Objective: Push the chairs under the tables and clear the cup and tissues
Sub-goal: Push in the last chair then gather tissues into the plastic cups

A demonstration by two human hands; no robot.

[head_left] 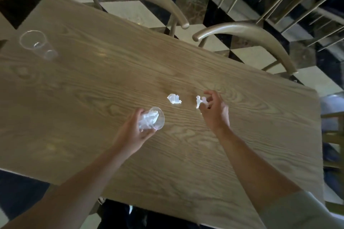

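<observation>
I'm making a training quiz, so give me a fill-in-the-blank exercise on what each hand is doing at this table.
1. The left hand holds a clear cup stuffed with ____.
2. The right hand pinches a small tissue scrap off the ____.
3. Between the two hands, one crumpled tissue lies ____ by either hand.
4. An empty clear cup stands near the table's far ____ corner.

Missing words: tissue; table; untouched; left

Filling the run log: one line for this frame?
left hand: holds cup stuffed with tissue | right hand: pinching tissue scrap | loose tissue on table | second cup far left
</observation>
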